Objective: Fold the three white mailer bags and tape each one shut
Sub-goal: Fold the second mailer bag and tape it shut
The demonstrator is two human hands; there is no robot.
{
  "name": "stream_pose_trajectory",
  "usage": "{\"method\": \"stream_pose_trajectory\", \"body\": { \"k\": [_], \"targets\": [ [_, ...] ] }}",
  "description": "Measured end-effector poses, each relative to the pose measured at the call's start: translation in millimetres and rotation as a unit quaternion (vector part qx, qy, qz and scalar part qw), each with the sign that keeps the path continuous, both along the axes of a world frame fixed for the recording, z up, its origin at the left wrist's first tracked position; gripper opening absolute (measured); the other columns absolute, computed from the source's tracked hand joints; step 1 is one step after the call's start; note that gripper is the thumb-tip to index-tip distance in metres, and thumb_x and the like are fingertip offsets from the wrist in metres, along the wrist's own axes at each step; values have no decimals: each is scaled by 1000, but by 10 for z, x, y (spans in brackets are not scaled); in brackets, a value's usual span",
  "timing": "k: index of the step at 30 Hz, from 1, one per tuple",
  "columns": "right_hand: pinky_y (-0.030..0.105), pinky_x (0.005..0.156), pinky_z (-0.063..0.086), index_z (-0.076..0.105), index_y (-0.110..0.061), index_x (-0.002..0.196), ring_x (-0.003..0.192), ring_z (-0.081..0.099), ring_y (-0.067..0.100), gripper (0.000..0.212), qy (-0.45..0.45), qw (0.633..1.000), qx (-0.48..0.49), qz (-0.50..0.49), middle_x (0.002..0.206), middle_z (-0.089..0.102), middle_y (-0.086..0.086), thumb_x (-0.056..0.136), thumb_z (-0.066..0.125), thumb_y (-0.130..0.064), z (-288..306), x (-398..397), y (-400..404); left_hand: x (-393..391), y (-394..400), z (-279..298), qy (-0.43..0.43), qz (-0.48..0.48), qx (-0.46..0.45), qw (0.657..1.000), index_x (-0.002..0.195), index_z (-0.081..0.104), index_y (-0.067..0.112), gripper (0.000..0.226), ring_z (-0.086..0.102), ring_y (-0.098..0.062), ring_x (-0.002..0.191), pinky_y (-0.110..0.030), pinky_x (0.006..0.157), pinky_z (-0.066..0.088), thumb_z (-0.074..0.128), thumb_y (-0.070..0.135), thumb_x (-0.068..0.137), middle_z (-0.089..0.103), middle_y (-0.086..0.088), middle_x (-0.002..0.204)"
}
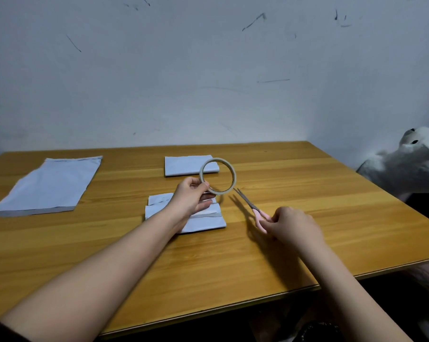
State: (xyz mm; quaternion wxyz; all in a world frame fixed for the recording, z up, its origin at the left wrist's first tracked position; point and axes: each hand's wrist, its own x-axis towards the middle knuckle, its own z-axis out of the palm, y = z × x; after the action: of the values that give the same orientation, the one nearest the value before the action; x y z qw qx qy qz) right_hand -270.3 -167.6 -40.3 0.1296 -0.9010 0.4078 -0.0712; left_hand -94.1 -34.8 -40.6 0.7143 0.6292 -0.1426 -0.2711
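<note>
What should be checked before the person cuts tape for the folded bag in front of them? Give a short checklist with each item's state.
1. Tape roll in the left hand: ok, pinched at its lower rim.
2. Scissors in the right hand: ok, gripped by the pink handles, blades pointing toward the roll.
3. Near bag folded: ok, though the left hand hides part of it.
4. Free tape end pulled out: cannot tell.
5. Far folded bag already taped: cannot tell.
6. Flat bag at left folded: not ok, lies unfolded.
</note>
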Motion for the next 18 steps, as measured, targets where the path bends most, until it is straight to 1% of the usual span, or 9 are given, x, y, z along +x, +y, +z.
{"method": "stream_pose_trajectory", "body": {
  "k": [2, 4, 6, 8, 10, 12, 14, 16, 18],
  "targets": [
    [29, 68, 43, 65, -20, 89, 91, 62, 26, 35, 15, 999, -45, -1, 90, 66, 2, 82, 54, -53, -20, 72, -7, 11, -22, 35, -7, -5, 12, 1000, 106, 53, 7, 15, 68, -20, 88, -33, 81, 57, 55, 17, 95, 65, -11, 100],
    [29, 68, 40, 65, -19, 93, 93, 62, 27, 36, 16, 997, -73, 2, 95, 64, 3, 84, 53, -52, -31, 139, -23, 25, -55, 65, -19, -12, 26, 999, 103, 54, 8, 13, 69, -17, 83, -30, 77, 58, 57, 17, 94, 66, -12, 102],
    [29, 68, 38, 67, -18, 95, 94, 61, 27, 37, 14, 996, -94, 1, 99, 60, 3, 85, 53, -52, -41, 195, -60, 38, -97, 90, -31, -22, 36, 999, 100, 54, 9, 11, 70, -17, 82, -29, 77, 58, 58, 17, 94, 66, -12, 103],
    [29, 67, 38, 67, -17, 92, 91, 62, 28, 36, 12, 995, -103, -6, 95, 59, 3, 86, 53, -50, -53, 244, -137, 48, -146, 116, -41, -31, 39, 998, 95, 54, 11, 7, 69, -18, 84, -29, 77, 57, 58, 16, 93, 65, -13, 101],
    [28, 65, 39, 65, -17, 85, 83, 61, 27, 31, 15, 994, -105, -18, 85, 61, 3, 85, 54, -46, -39, 268, -233, 60, -199, 141, -55, -42, 42, 997, 91, 54, 12, 5, 69, -17, 79, -26, 73, 57, 58, 14, 94, 65, -11, 95],
    [27, 64, 38, 62, -16, 82, 75, 56, 26, 28, 26, 993, -110, -30, 78, 57, 2, 85, 55, -43, -17, 282, -349, 80, -273, 158, -66, -55, 59, 995, 94, 56, 10, 4, 68, -13, 72, -21, 66, 56, 58, 13, 94, 66, -9, 87],
    [26, 63, 37, 62, -16, 83, 73, 52, 25, 25, 38, 992, -115, -37, 75, 53, 1, 86, 55, -40, 5, 307, -461, 115, -373, 156, -71, -67, 87, 991, 104, 58, 6, 12, 67, -9, 65, -18, 59, 55, 58, 12, 93, 66, -8, 80],
    [26, 63, 37, 62, -17, 84, 76, 55, 26, 24, 42, 992, -118, -34, 77, 54, 2, 87, 55, -39, 19, 352, -550, 159, -478, 156, -76, -77, 113, 988, 111, 58, 1, 20, 66, -8, 60, -17, 54, 55, 58, 10, 93, 65, -8, 78],
    [27, 64, 39, 62, -17, 85, 83, 61, 26, 25, 39, 991, -121, -29, 82, 60, 3, 87, 56, -41, 24, 417, -630, 216, -585, 166, -81, -80, 132, 985, 114, 57, -2, 24, 66, -8, 57, -16, 52, 55, 58, 8, 93, 65, -9, 79]
  ]
}}
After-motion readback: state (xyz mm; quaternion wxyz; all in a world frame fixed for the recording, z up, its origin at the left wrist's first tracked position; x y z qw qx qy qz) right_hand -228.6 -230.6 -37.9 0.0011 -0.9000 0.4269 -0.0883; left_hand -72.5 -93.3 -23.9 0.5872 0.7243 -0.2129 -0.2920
